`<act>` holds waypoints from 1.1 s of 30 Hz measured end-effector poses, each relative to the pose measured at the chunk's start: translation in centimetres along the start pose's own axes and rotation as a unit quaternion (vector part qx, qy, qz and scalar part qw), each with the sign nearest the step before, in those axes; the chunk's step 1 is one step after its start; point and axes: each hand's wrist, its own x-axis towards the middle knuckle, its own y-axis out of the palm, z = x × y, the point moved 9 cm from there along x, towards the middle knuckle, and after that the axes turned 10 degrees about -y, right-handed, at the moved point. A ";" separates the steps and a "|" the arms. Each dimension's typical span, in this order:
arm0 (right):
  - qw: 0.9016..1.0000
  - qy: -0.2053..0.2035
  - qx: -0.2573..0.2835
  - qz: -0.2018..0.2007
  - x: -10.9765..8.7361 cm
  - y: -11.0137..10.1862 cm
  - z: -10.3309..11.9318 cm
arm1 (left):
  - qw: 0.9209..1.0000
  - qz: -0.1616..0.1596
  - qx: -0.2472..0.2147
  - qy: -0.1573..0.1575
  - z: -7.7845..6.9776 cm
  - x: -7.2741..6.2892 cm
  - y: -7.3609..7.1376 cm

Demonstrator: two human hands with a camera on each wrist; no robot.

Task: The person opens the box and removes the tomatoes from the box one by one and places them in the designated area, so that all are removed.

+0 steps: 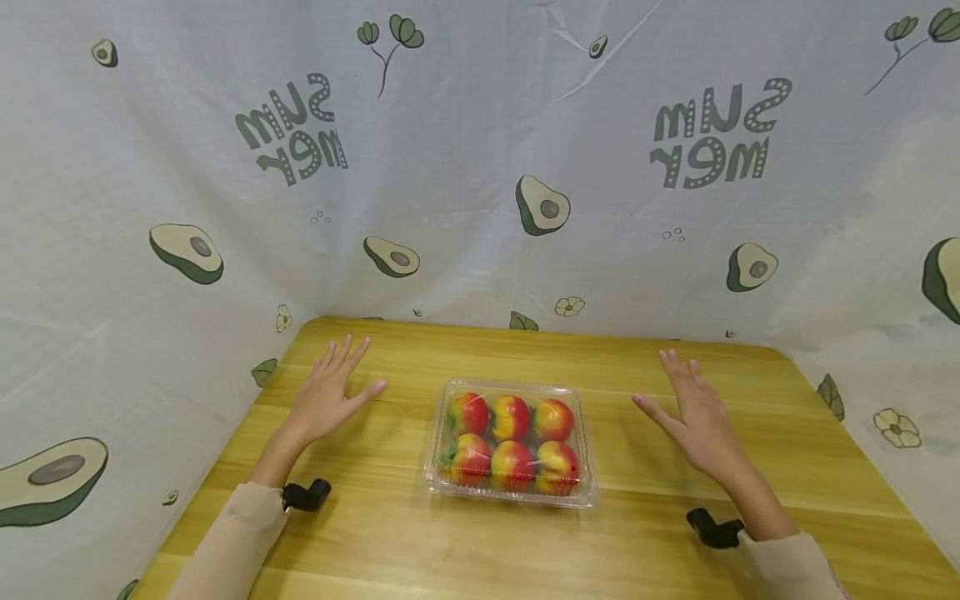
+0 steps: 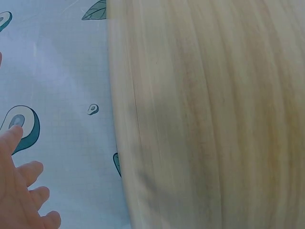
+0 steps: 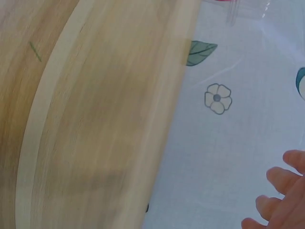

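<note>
A clear plastic clamshell box (image 1: 585, 496) sits on the wooden table between my hands in the head view. Inside it, under the lid, are several red-and-yellow fruits (image 1: 512, 465) in two rows, some with green leaves. To the left of the box, my left hand (image 1: 324, 400) hovers with fingers spread, holding nothing; its fingers also show at the lower left of the left wrist view. On the other side, my right hand (image 1: 697, 421) is likewise held apart from the box, fingers extended and empty. Its fingertips appear at the lower right of the right wrist view.
The wooden table (image 1: 375, 542) has rounded far corners. A pale cloth (image 1: 450, 167) printed with avocados, flowers and lettering hangs behind it and along both sides. Black wrist mounts (image 1: 306, 496) sit at both sleeve cuffs.
</note>
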 end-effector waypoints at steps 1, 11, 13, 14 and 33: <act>1.000 0.000 0.003 0.000 0.0 0.0 0.1 | 1.000 0.001 0.001 0.000 -0.1 -0.1 0.0; 1.000 -0.007 0.024 -0.005 -0.4 -0.1 1.5 | 1.000 -0.002 0.002 0.013 -0.9 -0.9 -0.4; 1.000 -0.010 0.029 -0.005 -0.5 -0.1 1.9 | 1.000 -0.002 -0.001 0.016 -1.1 -1.0 -0.5; 0.999 -0.012 0.032 -0.006 -0.5 -0.1 2.1 | 1.000 -0.002 -0.003 0.017 -1.2 -1.1 -0.5; 0.995 -0.034 0.097 -0.012 -1.3 0.1 6.0 | 0.997 0.013 -0.067 0.036 -2.6 -2.6 -0.3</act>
